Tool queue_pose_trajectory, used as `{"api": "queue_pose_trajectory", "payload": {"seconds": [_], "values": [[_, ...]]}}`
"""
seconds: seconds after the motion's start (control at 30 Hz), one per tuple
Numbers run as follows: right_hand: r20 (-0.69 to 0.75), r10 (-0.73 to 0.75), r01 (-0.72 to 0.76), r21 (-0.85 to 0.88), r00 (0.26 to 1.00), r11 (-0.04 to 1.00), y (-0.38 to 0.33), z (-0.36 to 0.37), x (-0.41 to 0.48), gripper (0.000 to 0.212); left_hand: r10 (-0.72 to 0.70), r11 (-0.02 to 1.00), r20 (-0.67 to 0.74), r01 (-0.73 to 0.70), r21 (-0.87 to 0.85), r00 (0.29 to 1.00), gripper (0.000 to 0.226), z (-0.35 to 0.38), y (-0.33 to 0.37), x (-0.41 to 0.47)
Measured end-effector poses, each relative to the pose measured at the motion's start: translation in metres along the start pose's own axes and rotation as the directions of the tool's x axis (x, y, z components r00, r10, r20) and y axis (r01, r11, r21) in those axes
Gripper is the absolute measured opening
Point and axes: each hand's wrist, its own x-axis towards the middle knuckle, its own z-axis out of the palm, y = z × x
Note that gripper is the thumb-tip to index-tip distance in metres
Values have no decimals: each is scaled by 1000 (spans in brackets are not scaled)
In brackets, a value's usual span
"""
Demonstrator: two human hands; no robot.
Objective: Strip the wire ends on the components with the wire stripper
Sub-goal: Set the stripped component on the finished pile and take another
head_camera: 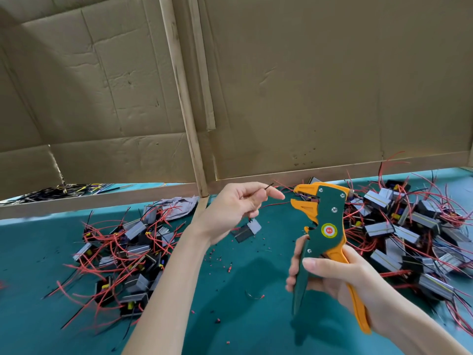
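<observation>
Head view. The left hand pinches a thin black wire between thumb and forefinger. The wire's end points toward the open orange jaws of a green-and-orange pistol-grip wire stripper, near but apart. The right hand grips the handles, tool upright. A grey-and-black block component, blurred, shows just below the left hand. A left heap and a right heap of like components with red and black leads lie on the teal mat, among red insulation scraps. Brown cardboard panels stand behind.

Left hand and right hand bare, forearms bare to frame edge; right thumbnail short, seemingly plain.
</observation>
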Motion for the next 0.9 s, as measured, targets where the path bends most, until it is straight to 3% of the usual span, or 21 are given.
{"api": "queue_pose_trajectory", "payload": {"seconds": [0.2, 0.37, 0.67, 0.9], "values": [[21, 15, -15, -3, 1000, 1000, -1, 2, -1, 30, 61, 998, -53, -62, -16, 997, 13, -3, 8, -1], [42, 20, -19, -13, 999, 1000, -2, 2, -2, 29, 37, 996, -45, -33, 85, 998, 5, -4, 10, -3], [30, 24, -23, -30, 999, 999, -4, 1, -2, 28, 6, 969, 24, -12, 245, 1000, 16, -3, 15, -6], [16, 26, -25, -43, 1000, 999, -5, 3, -5, 26, -14, 981, 40, 6, 194, 999, 10, -1, 19, -7]]}}
